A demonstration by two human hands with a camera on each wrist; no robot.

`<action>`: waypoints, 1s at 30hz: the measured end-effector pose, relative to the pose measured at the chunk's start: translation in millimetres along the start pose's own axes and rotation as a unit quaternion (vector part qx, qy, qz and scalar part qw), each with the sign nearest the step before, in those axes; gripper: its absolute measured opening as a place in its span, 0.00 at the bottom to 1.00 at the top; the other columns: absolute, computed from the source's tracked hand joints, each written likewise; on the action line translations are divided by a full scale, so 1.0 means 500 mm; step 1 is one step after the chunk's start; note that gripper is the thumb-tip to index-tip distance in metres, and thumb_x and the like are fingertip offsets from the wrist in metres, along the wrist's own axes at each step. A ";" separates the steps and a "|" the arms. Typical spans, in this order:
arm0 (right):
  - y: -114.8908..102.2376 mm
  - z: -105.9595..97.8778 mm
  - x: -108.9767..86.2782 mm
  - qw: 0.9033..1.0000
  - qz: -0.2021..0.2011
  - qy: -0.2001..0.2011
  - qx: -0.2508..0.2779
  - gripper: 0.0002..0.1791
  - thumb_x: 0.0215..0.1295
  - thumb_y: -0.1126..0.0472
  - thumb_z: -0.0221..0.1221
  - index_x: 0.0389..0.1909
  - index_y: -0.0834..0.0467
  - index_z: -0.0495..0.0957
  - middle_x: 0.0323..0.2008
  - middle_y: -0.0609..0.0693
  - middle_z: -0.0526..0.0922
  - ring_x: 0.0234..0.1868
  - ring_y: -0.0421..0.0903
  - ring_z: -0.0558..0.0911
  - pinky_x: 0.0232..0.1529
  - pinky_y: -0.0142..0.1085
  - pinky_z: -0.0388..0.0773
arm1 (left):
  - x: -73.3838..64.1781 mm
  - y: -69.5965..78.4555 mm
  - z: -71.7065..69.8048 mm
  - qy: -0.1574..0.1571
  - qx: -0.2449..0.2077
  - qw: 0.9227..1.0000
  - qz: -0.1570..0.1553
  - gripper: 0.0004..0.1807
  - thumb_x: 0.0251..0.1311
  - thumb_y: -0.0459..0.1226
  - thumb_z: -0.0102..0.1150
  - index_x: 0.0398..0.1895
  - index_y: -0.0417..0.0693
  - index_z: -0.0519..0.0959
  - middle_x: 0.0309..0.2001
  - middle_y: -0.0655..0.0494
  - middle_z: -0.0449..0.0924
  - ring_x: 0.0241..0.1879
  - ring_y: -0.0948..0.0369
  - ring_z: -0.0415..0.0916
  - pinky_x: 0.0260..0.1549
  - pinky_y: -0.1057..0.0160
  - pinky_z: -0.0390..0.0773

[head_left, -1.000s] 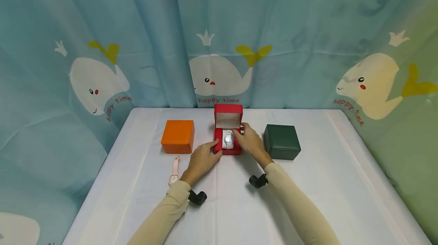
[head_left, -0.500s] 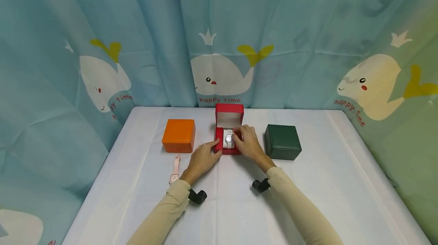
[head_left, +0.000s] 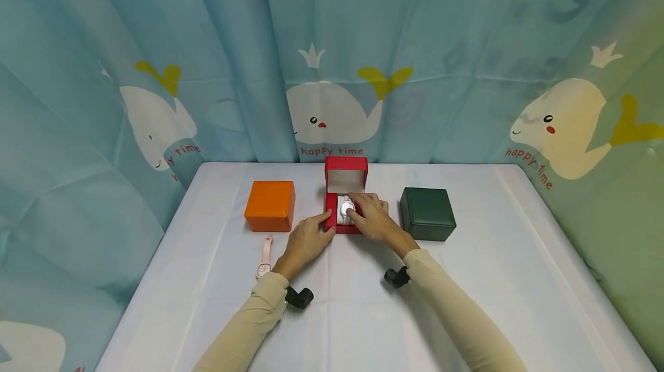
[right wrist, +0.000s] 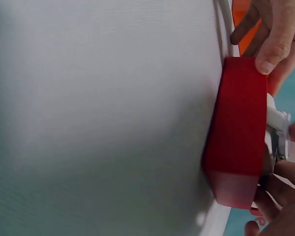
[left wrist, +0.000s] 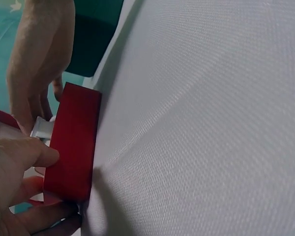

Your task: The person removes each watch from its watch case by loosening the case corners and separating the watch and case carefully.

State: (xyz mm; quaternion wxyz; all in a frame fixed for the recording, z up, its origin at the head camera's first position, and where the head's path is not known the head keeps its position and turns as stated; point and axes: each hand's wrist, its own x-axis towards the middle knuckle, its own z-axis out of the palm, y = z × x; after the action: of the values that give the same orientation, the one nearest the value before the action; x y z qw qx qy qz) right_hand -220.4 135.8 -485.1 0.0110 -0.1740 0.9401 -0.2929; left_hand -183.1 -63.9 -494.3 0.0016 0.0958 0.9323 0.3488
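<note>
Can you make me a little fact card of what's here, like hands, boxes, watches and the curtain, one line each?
Left hand: grips the left side of the red watch box
Right hand: touches the white watch; can't tell if it grips it
Red watch box: open, lid up, white watch inside
Orange box: closed, left of the red one
Dark green box: closed, right of the red one
Pink watch: on the white tablecloth, nearer the person than the orange box
Curtain: white whales, "happy time"
</note>
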 end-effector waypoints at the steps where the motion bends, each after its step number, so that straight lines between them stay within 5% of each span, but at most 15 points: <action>1: -0.001 -0.002 0.001 1.000 -0.001 -0.004 -0.003 0.31 0.73 0.48 0.52 0.72 0.59 0.69 0.69 0.58 0.71 0.68 0.56 0.64 0.62 0.57 0.58 | 0.000 0.000 0.000 -0.002 -0.001 1.000 -0.003 0.28 0.65 0.44 0.65 0.68 0.50 0.77 0.61 0.43 0.78 0.46 0.52 0.78 0.40 0.52 0.77; 6: -0.004 -0.007 0.004 1.000 -0.014 -0.017 -0.009 0.33 0.70 0.48 0.55 0.72 0.60 0.68 0.66 0.58 0.72 0.67 0.57 0.67 0.61 0.57 0.59 | -0.001 -0.002 0.002 -0.001 -0.001 1.000 -0.007 0.27 0.66 0.45 0.64 0.68 0.50 0.77 0.62 0.43 0.78 0.54 0.49 0.78 0.47 0.48 0.78; 17: -0.002 -0.008 0.001 0.999 -0.017 -0.021 0.036 0.35 0.67 0.51 0.60 0.71 0.62 0.67 0.64 0.58 0.69 0.62 0.54 0.69 0.64 0.52 0.68 | -0.001 -0.007 0.006 0.005 -0.004 1.000 -0.001 0.27 0.67 0.45 0.64 0.68 0.49 0.77 0.63 0.44 0.77 0.53 0.50 0.78 0.47 0.48 0.78; 30: -0.005 -0.008 -0.006 0.997 -0.035 -0.003 0.071 0.32 0.66 0.56 0.64 0.68 0.62 0.67 0.65 0.59 0.72 0.64 0.57 0.69 0.64 0.54 0.67 | -0.001 -0.001 0.003 0.005 -0.007 1.000 0.004 0.27 0.65 0.44 0.65 0.67 0.47 0.78 0.63 0.43 0.77 0.56 0.49 0.78 0.50 0.45 0.77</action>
State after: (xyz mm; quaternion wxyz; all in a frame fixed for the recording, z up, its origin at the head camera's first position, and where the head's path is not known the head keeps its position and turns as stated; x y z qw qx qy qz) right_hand -217.2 136.8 -480.7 0.0160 -0.2064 0.9101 -0.3590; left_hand -182.4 -63.6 -495.7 -0.0039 0.0973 0.9296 0.3555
